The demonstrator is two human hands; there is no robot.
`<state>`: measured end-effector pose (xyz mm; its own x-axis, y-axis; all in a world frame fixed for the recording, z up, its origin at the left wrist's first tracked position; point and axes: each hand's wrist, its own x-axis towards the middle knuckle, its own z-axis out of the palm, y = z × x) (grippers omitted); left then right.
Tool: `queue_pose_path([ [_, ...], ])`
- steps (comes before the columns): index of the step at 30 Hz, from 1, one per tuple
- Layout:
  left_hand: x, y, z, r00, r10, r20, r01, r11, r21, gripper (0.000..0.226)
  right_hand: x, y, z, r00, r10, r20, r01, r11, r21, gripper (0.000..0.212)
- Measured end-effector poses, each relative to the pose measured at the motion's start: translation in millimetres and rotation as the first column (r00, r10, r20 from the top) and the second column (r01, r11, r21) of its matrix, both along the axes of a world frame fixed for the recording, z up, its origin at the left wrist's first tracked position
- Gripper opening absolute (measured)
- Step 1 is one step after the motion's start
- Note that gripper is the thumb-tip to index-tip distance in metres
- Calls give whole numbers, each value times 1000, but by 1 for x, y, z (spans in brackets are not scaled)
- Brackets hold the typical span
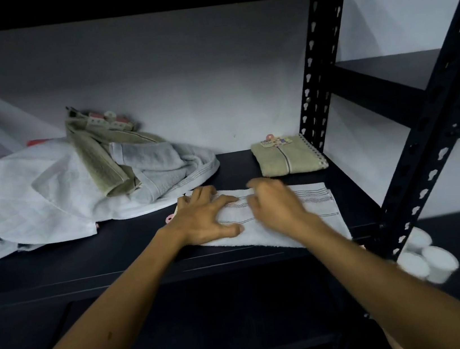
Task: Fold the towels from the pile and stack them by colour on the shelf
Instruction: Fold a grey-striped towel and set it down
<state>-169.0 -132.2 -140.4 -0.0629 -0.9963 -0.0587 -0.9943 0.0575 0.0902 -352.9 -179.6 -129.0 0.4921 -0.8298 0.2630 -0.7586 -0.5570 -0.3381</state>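
Your left hand (205,217) lies spread on the pale blue towel (296,215), fingers splayed and slightly arched, fingertips pressing down on the cloth near its left end; it grips nothing. Your right hand (274,205) sits just beside it on the same towel, blurred, with its fingers bent toward the cloth, and you cannot tell from this view whether they pinch a fold or only rest on it.

That towel is laid flat along the front edge of the shelf board (115,249), partly folded into a long band, with thin dark stripes running across it toward its right end. Its near edge hangs a little over the board's front lip. A small pink tag (170,218) peeps out at the towel's left end, just beside your left wrist.

Behind the towel, toward its right end and close to the black upright post (318,73), a folded olive-green towel (289,155) lies neat and square with a label on top. Behind and to the left of the towel, the unfolded pile (62,192) sprawls: white and pale blue towels with a loose olive one draped over them. To the right of the towel and lower down, beyond the post, stand some white rolls (425,260), blurred
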Motion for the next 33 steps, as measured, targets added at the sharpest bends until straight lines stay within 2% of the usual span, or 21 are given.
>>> queue_pose_path([
  [4, 4, 2, -8, 1000, 3, -16, -3, 1000, 0, 95, 11, 8, -21, 970, 60, -234, -54, 998, 30, 48],
  [7, 9, 5, -9, 1000, -4, 2, 4, 999, 35, 102, -7, 6, -23, 941, 112, -320, -72, 988, 135, 63],
  [11, 13, 7, -10, 1000, 5, -2, -5, 997, 76, 108, -37, 2, -26, 923, 44, -383, 29, 982, 184, 84],
  [16, 13, 10, -9, 1000, 2, -27, -1, 998, 67, 98, -63, -3, -25, 917, -3, -400, 89, 976, 197, 93],
  [19, 12, 13, -8, 999, -4, -48, 8, 997, 70, 96, -79, -17, -19, 917, 26, -398, 77, 968, 240, 86],
  [21, 13, 12, -5, 997, -19, -80, 24, 998, 62, 89, -85, -33, -13, 940, 44, -337, 37, 973, 229, 67],
  [24, 20, 2, 5, 982, -24, -187, 18, 999, -36, 57, -85, -56, 1, 959, 33, -282, 24, 980, 197, 43],
  [26, 24, -9, 13, 988, -2, -153, -9, 998, -69, 39, -82, -66, 11, 953, 44, -300, 30, 971, 238, 39],
  [29, 23, -25, 24, 998, 54, -33, -52, 997, 59, 48, -79, -75, 19, 945, 80, -318, 19, 955, 298, 23],
  [33, 25, -37, 34, 997, 71, 10, -72, 989, 128, 46, -79, -79, 25, 966, 77, -249, -2, 958, 288, 23],
])
